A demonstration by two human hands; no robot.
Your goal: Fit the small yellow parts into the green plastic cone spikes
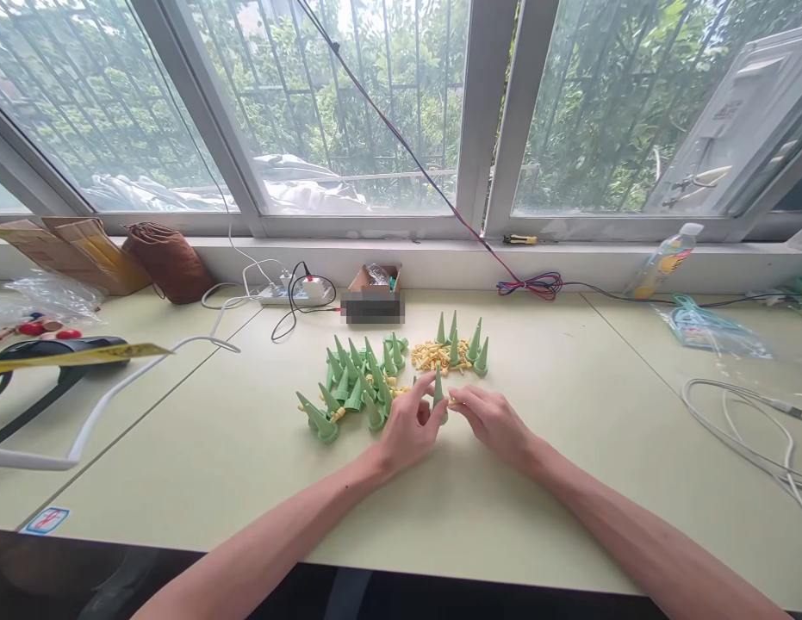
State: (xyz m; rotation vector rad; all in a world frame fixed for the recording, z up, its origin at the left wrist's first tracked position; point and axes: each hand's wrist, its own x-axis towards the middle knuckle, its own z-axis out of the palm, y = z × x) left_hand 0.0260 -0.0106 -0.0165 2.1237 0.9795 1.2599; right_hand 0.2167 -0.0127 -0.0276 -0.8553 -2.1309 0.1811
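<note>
My left hand [410, 424] is closed around a green plastic cone [438, 383], which it holds upright, point up, over the table. Close beside it on the right, my right hand [494, 418] pinches a small yellow piece [453, 398] against the cone's side; its exact kind is too small to make out. Left of my hands lies a cluster of green cones [354, 379], some with yellow pieces at them. Beyond my hands is a pile of small yellow pieces [430, 355], with several cones [481, 355] standing in and beside it.
At the back stand a small cardboard box [375, 277], a power strip [294, 293] and a brown pouch [164, 263]. A bottle [665, 261] leans by the sill at right. White cables [742, 430] lie at right; a headset-like black object [58, 370] is at left.
</note>
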